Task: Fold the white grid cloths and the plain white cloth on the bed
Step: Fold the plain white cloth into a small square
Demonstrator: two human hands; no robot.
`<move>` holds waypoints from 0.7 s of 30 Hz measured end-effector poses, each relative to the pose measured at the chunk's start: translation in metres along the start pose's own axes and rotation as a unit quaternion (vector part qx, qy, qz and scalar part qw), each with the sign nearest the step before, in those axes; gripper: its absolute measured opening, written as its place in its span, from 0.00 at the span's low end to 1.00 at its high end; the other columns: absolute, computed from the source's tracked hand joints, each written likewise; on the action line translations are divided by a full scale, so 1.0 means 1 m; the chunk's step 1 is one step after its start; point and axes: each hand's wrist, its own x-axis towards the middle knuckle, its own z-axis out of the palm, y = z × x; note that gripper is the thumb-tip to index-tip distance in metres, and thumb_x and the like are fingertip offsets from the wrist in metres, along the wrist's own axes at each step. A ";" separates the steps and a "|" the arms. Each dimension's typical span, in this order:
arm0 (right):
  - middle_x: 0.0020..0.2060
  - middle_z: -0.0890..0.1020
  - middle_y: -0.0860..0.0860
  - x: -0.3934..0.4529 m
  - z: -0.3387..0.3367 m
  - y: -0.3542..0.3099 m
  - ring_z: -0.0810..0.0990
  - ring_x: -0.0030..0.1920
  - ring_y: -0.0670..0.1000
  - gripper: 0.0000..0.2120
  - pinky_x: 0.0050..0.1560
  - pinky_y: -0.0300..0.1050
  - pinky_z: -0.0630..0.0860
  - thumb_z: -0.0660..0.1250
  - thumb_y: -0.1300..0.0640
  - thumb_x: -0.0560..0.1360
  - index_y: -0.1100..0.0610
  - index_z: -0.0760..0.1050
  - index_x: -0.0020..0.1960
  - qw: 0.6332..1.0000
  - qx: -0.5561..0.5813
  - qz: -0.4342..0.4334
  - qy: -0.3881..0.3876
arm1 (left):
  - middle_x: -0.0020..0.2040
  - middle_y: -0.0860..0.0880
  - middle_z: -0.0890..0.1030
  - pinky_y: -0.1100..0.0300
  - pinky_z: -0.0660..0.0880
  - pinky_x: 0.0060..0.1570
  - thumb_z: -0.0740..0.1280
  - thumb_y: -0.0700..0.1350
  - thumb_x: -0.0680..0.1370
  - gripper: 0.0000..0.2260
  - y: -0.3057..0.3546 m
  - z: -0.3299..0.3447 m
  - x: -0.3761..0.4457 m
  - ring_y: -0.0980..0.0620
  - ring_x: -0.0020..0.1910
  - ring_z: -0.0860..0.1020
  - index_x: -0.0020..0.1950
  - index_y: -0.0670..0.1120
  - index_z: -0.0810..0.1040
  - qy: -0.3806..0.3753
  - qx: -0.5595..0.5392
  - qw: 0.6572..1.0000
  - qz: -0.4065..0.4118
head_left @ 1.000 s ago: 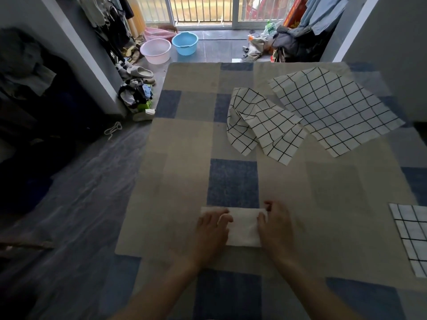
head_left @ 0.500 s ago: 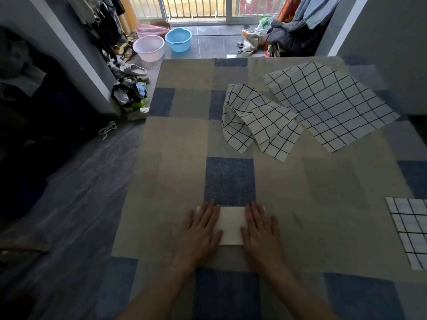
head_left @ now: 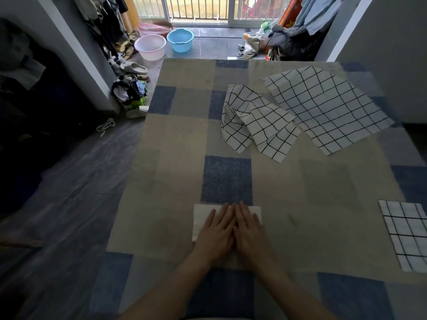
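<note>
Now, status:
left hand (head_left: 217, 234): flat, fingers straight, pressing on plain white cloth (head_left: 200, 221)
right hand (head_left: 250, 234): flat too, touching the left one side by side
plain white cloth: folded, near bed (head_left: 175, 176) edge
crumpled grid cloth (head_left: 258, 125): far centre
flat grid cloth (head_left: 328, 109): far right, edges overlapping
folded grid cloth (head_left: 406, 234): right edge

Daylight pours in through the balcony door (head_left: 201, 8) at the top of the frame, bright and slightly washed out. The room's left side sinks into deep shadow. The bed (head_left: 323, 192) sits evenly, dimly lit. Wide-angle bending curves the edges; the corners look soft.
</note>
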 end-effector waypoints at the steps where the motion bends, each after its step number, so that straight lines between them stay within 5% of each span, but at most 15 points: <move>1: 0.75 0.60 0.53 -0.002 0.000 0.002 0.57 0.75 0.49 0.31 0.73 0.44 0.47 0.51 0.54 0.78 0.55 0.45 0.78 1.000 -0.006 -0.004 -0.010 | 0.75 0.47 0.66 0.47 0.56 0.69 0.55 0.49 0.76 0.28 -0.003 0.000 -0.002 0.49 0.76 0.55 0.76 0.46 0.58 -0.007 0.004 1.000 0.004; 6: 0.77 0.56 0.52 -0.009 0.000 0.010 0.53 0.76 0.48 0.28 0.72 0.48 0.47 0.50 0.48 0.80 0.56 0.52 0.78 0.998 -0.047 0.013 -0.029 | 0.77 0.49 0.62 0.48 0.55 0.71 0.53 0.52 0.81 0.25 -0.019 -0.006 -0.014 0.50 0.77 0.56 0.78 0.48 0.59 0.011 0.005 1.000 0.029; 11: 0.74 0.64 0.53 -0.016 -0.006 0.028 0.59 0.74 0.51 0.30 0.69 0.53 0.53 0.52 0.46 0.77 0.56 0.57 0.76 0.994 -0.081 0.059 -0.034 | 0.79 0.47 0.56 0.47 0.52 0.72 0.51 0.58 0.81 0.27 -0.043 -0.008 -0.033 0.50 0.78 0.53 0.79 0.51 0.56 0.011 0.020 1.000 -0.020; 15: 0.75 0.64 0.53 -0.025 -0.016 0.043 0.57 0.74 0.51 0.29 0.69 0.54 0.54 0.51 0.46 0.78 0.56 0.56 0.77 0.992 -0.096 0.067 -0.042 | 0.78 0.40 0.57 0.46 0.51 0.72 0.47 0.60 0.82 0.28 -0.047 -0.016 -0.034 0.45 0.77 0.53 0.78 0.46 0.59 0.004 0.063 0.998 0.001; 21: 0.75 0.63 0.55 -0.022 -0.015 0.037 0.53 0.74 0.50 0.30 0.69 0.54 0.49 0.48 0.47 0.78 0.59 0.59 0.76 0.984 -0.095 0.137 -0.063 | 0.79 0.48 0.56 0.48 0.52 0.72 0.55 0.55 0.81 0.27 -0.011 -0.027 -0.014 0.48 0.78 0.55 0.78 0.47 0.57 0.011 0.035 0.997 0.075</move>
